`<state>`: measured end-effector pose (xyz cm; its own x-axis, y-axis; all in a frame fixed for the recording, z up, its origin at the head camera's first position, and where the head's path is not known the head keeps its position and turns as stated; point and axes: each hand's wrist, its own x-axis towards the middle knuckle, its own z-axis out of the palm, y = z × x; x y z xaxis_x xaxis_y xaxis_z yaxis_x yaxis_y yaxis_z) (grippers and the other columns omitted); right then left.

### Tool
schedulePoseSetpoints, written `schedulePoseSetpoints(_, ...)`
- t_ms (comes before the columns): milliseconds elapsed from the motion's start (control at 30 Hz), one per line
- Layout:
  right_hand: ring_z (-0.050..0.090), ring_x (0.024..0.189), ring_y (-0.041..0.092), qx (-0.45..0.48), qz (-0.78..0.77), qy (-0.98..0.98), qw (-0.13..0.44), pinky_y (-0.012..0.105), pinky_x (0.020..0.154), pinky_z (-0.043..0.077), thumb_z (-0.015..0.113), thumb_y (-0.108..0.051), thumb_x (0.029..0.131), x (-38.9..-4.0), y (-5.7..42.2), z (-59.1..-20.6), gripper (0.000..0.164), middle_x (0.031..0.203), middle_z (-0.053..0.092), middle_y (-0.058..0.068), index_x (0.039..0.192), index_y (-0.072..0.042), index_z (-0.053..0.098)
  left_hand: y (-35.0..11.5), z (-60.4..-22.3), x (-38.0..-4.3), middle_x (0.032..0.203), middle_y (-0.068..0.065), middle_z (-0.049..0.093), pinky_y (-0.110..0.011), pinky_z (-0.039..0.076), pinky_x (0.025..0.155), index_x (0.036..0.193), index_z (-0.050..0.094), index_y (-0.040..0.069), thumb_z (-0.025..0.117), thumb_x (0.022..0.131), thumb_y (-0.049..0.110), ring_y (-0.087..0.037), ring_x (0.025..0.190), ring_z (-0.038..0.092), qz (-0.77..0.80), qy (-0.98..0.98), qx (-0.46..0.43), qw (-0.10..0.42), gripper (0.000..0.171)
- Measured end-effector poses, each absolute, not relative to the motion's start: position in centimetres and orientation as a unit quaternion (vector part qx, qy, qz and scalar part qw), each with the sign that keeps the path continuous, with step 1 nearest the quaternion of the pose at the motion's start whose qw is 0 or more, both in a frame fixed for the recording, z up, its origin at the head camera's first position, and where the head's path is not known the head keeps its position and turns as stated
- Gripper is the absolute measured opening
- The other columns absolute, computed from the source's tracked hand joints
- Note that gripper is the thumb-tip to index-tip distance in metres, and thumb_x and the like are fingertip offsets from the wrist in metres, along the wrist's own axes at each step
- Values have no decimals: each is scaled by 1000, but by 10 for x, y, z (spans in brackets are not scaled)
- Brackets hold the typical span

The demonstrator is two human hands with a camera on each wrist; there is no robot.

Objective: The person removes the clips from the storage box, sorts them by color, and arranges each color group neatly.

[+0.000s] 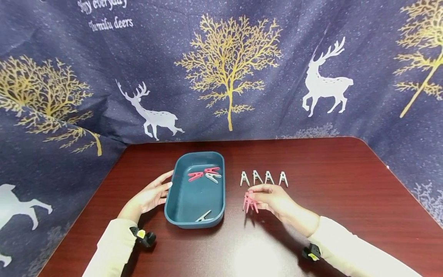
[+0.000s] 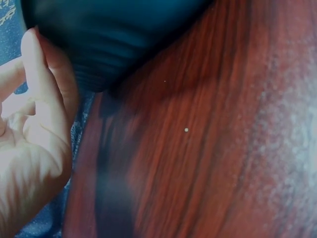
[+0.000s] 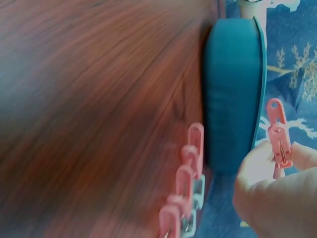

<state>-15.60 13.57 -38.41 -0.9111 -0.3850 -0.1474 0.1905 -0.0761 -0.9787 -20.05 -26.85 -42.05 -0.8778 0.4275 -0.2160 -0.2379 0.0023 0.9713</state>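
Observation:
My right hand (image 1: 275,200) pinches a pink clothespin (image 3: 280,141) between thumb and fingers, above the table and to the right of a blue-green bin (image 1: 195,198). Below it on the table stands a row of pink clothespins (image 3: 184,181), partly hidden by this hand in the head view. At the bin's left side, my left hand (image 1: 150,196) rests its extended fingers (image 2: 37,74) against the outer wall. Inside the bin lie two pink clothespins (image 1: 195,176) and a white clothespin (image 1: 213,177) towards the back, with another white clothespin near the front.
Behind the right hand, several white clothespins (image 1: 244,179) stand in a row on the dark red table (image 1: 311,161). A blue cloth (image 1: 259,77) with deer and trees hangs beyond the table's far edge.

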Motion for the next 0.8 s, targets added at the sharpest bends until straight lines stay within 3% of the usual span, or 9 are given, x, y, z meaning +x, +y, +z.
schedulePoseSetpoints(167, 66, 78, 7, -61, -718, 667, 190, 23, 72, 55, 60, -1, 88, -158, 153, -389, 41, 88, 69, -1, 119, 22, 49, -270, -422, -200, 114, 4, 64, -29, 54, 83, 153, 12, 19, 40, 103, 15, -13, 97, 66, 707, 664, 71, 232, 58)
schedulePoseSetpoints(800, 68, 76, 8, -21, -692, 706, 146, 26, 72, 56, 58, 0, 88, -169, 203, -408, 41, 92, 71, 5, 119, 23, 46, -268, -423, -200, 111, 3, 66, -28, 55, 80, 153, 12, 18, 37, 103, 13, -13, 95, 67, 712, 657, 84, 232, 56)
